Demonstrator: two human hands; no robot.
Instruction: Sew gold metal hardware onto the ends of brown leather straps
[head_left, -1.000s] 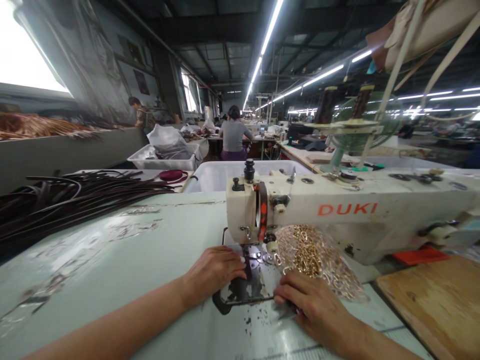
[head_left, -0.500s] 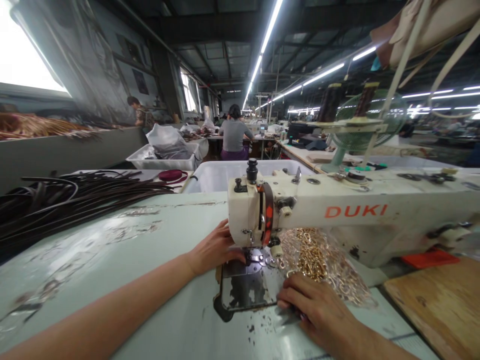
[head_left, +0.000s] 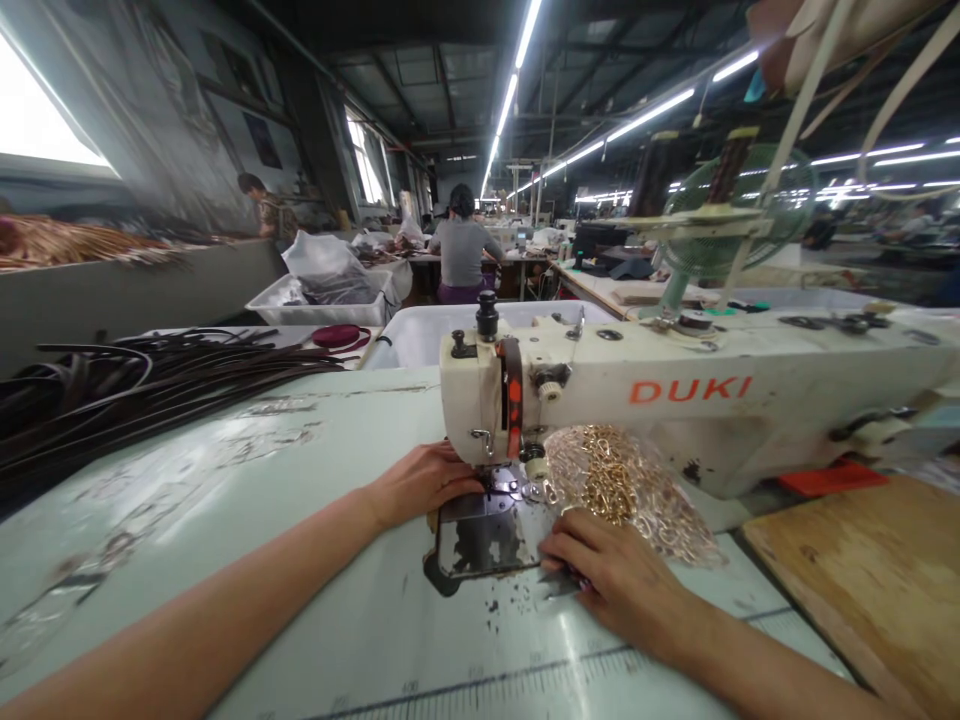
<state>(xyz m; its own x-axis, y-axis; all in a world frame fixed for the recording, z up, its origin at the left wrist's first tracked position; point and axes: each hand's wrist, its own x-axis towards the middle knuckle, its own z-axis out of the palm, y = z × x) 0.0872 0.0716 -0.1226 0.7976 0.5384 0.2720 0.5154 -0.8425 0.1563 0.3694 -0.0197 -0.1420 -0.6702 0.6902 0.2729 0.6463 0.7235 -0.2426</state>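
Observation:
A cream DUKI sewing machine (head_left: 675, 390) stands on the pale green table (head_left: 300, 480). My left hand (head_left: 420, 482) reaches in under the machine head, fingers pressed together beside the presser foot (head_left: 504, 487); their tips are hidden there. The worn steel needle plate (head_left: 480, 540) lies between my hands. My right hand (head_left: 611, 572) rests on the table at the plate's right edge, fingers curled down on a small dark piece (head_left: 559, 582) that I cannot make out. A clear bag of gold metal rings (head_left: 626, 485) lies just behind that hand, under the machine arm.
A heap of dark leather straps (head_left: 135, 385) covers the table's left. White bins (head_left: 420, 345) stand behind the machine. A wooden board (head_left: 862, 570) lies at right, a green fan (head_left: 720, 215) behind it. One person sits ahead with their back to me (head_left: 461, 250); another stands at far left (head_left: 262, 210).
My left hand has slid forward off the needle plate to the presser foot under the machine head. My right hand has stayed at the plate's right edge. The view has tilted slightly.

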